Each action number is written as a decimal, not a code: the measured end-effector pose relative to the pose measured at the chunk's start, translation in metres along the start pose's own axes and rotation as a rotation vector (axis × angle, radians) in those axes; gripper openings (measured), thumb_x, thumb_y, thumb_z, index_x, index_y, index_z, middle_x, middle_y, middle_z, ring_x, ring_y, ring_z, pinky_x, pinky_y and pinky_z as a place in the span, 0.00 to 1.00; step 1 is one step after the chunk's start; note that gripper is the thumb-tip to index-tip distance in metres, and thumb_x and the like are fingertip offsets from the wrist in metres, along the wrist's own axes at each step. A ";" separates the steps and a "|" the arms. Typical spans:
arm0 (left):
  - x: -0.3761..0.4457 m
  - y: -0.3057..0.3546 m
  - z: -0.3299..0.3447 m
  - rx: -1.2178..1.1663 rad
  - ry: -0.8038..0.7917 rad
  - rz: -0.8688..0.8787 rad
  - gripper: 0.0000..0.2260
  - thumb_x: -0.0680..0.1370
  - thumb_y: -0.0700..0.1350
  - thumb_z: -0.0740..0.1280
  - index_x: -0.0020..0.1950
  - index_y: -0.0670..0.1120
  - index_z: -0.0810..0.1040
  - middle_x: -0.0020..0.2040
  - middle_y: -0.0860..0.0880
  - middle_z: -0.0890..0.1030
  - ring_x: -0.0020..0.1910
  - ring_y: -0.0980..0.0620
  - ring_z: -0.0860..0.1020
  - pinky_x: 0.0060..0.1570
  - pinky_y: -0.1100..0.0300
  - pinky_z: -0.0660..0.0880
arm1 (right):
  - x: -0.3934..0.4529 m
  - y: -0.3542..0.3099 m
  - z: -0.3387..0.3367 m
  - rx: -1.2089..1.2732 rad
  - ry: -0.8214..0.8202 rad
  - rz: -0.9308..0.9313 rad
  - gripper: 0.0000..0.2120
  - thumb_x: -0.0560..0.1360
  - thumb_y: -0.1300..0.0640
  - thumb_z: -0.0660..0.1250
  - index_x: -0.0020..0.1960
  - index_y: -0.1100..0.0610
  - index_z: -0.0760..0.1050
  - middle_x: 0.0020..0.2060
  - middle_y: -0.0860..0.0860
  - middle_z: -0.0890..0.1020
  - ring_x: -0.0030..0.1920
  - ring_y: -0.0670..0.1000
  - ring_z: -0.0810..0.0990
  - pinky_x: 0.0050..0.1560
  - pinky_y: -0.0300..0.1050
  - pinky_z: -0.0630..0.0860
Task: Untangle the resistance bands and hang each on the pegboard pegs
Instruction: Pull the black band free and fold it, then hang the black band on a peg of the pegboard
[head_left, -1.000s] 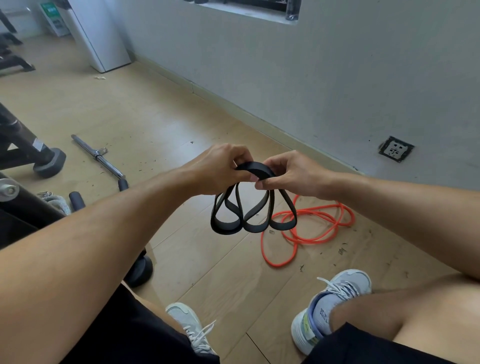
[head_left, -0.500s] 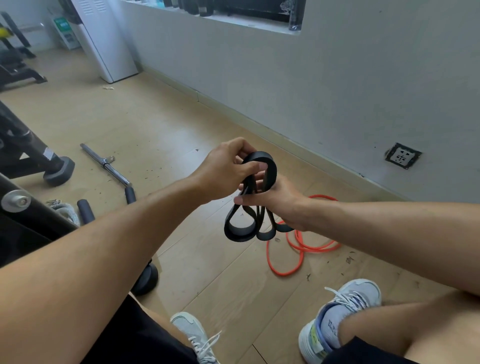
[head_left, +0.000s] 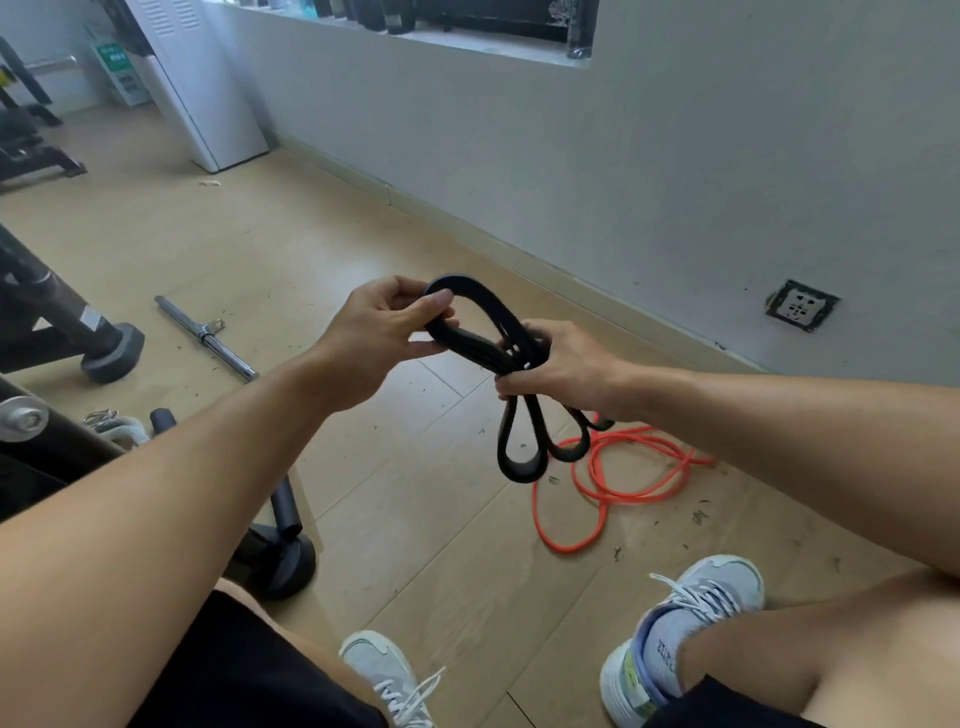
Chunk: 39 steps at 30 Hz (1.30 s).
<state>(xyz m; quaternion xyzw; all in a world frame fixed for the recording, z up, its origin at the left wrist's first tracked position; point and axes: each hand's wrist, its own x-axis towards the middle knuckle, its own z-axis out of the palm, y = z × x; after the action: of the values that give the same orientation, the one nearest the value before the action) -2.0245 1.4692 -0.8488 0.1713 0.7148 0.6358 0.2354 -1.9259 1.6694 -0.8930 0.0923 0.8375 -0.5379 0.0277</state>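
A black resistance band (head_left: 521, 453), folded into several loops, is held in front of me above the floor. My left hand (head_left: 382, 332) pinches its top loop between thumb and fingers. My right hand (head_left: 563, 366) grips the bunched middle of the band, and three loops hang down below it. An orange resistance band (head_left: 610, 486) lies in loose tangled coils on the wooden floor just beyond and below my right hand. No pegboard is in view.
A grey wall with a socket (head_left: 802, 305) runs along the right. A metal bar (head_left: 208, 338) lies on the floor at left, beside black gym equipment feet (head_left: 111, 353). A white cabinet (head_left: 200, 83) stands at the back. My shoes (head_left: 680, 631) are at the bottom.
My left hand has pulled the top loop up and to the left. My right hand has closed round the band's bunched middle. The view has tilted up a little.
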 end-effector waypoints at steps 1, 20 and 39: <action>0.001 -0.003 -0.005 0.015 -0.023 -0.028 0.11 0.81 0.43 0.68 0.59 0.37 0.77 0.53 0.38 0.83 0.57 0.42 0.84 0.59 0.45 0.81 | -0.001 -0.001 -0.004 0.002 -0.022 0.002 0.15 0.72 0.63 0.77 0.55 0.55 0.78 0.44 0.53 0.87 0.46 0.53 0.87 0.57 0.51 0.82; -0.008 -0.010 0.037 0.855 -0.356 -0.052 0.41 0.66 0.56 0.82 0.74 0.54 0.66 0.64 0.56 0.76 0.63 0.55 0.75 0.61 0.58 0.75 | -0.029 -0.014 -0.036 -0.615 -0.254 -0.037 0.19 0.73 0.54 0.78 0.54 0.46 0.69 0.43 0.42 0.87 0.40 0.44 0.82 0.49 0.49 0.78; -0.020 0.005 0.047 0.553 -0.268 0.063 0.09 0.71 0.45 0.79 0.49 0.51 0.84 0.39 0.50 0.86 0.40 0.47 0.83 0.45 0.55 0.76 | -0.046 -0.017 -0.057 -0.201 -0.115 -0.010 0.19 0.71 0.59 0.80 0.54 0.55 0.72 0.43 0.51 0.89 0.42 0.52 0.86 0.51 0.52 0.79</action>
<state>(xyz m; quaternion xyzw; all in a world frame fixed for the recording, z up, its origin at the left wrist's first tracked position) -1.9823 1.4984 -0.8458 0.3334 0.8176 0.3959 0.2522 -1.8815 1.7080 -0.8470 0.0539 0.8846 -0.4558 0.0820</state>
